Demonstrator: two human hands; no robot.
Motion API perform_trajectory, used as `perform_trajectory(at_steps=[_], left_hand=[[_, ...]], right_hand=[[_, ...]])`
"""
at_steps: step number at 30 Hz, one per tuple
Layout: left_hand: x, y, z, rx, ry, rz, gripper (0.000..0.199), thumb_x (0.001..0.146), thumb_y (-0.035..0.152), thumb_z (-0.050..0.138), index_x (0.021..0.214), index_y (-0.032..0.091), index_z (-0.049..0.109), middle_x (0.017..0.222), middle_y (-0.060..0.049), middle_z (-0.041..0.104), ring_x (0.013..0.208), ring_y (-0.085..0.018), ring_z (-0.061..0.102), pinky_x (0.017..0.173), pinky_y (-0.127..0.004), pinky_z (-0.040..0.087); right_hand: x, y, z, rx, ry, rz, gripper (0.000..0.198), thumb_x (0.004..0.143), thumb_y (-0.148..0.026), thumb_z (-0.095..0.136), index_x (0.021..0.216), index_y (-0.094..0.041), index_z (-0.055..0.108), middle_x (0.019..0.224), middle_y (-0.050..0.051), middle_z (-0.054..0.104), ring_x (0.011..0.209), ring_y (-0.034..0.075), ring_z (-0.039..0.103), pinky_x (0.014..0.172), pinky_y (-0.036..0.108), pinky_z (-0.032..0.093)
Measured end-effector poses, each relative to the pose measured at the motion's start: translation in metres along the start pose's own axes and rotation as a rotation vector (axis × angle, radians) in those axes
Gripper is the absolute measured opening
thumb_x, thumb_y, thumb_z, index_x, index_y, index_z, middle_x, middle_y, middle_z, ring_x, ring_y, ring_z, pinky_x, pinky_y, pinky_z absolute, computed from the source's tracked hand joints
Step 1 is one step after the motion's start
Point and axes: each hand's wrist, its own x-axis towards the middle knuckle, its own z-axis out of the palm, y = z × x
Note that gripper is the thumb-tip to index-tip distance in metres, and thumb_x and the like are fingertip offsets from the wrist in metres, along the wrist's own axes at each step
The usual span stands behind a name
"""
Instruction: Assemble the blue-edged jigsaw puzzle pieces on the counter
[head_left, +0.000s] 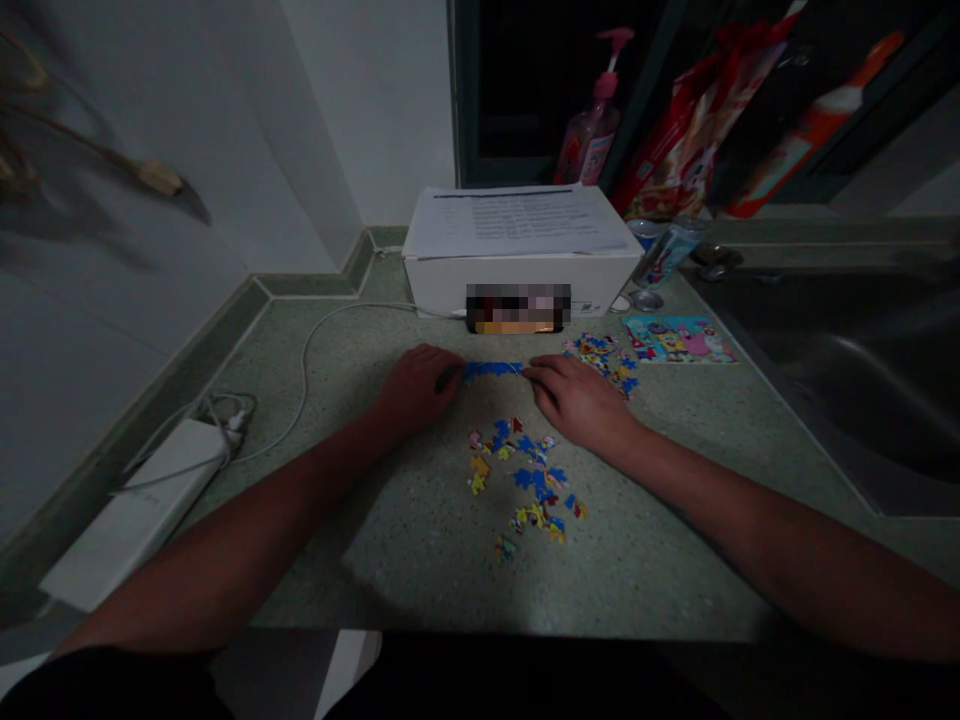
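A joined strip of blue jigsaw puzzle pieces [493, 370] lies on the counter between my two hands. My left hand [420, 388] is closed at the strip's left end, thumb and fingers together. At the right end, my right hand [576, 398] has its fingertips pressed on the strip. Loose jigsaw pieces [534, 478] in blue, yellow and red are scattered below the strip. Another pile of pieces [600, 358] lies just beyond my right hand, partly hidden by it. A colourful cartoon picture card [681, 340] is to the right of that pile.
A white box [525, 272] with printed sheets on top stands behind the strip, a phone [517, 310] leaning on its front. On the left lies a power strip [139, 510] with a white cable. The sink [832, 370] is at right. A pump bottle [591, 130] stands behind the box.
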Motion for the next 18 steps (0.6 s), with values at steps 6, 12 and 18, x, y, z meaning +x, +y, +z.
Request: perform_trajectory(at_steps=[6, 12, 18], left_hand=[[-0.0002, 0.0001, -0.0002, -0.002, 0.002, -0.006, 0.024, 0.099, 0.021, 0.062, 0.115, 0.028, 0.077, 0.116, -0.009, 0.081, 0.115, -0.031, 0.071, 0.107, -0.055, 0.058], [0.0007, 0.0002, -0.0001, 0.003, -0.002, 0.004, 0.023, 0.1, 0.022, 0.062, 0.115, 0.028, 0.077, 0.116, -0.009, 0.081, 0.115, -0.031, 0.072, 0.107, -0.055, 0.058], [0.0007, 0.0002, 0.0009, 0.003, 0.017, 0.013, 0.024, 0.1, 0.023, 0.061, 0.115, 0.024, 0.078, 0.115, -0.011, 0.081, 0.115, -0.031, 0.073, 0.107, -0.055, 0.059]], right_hand=[[-0.0001, -0.0001, -0.0005, -0.008, 0.0, -0.007, 0.035, 0.109, -0.018, 0.054, 0.131, -0.011, 0.08, 0.132, 0.022, 0.079, 0.119, 0.037, 0.076, 0.105, 0.057, 0.062], [0.0004, -0.0004, -0.0018, 0.015, -0.012, 0.014, 0.034, 0.108, -0.018, 0.057, 0.132, -0.014, 0.081, 0.133, 0.02, 0.079, 0.12, 0.035, 0.075, 0.106, 0.056, 0.062], [0.0004, -0.0008, -0.0018, 0.007, -0.019, 0.017, 0.033, 0.107, -0.017, 0.058, 0.131, -0.013, 0.08, 0.134, 0.02, 0.079, 0.12, 0.035, 0.075, 0.106, 0.055, 0.061]])
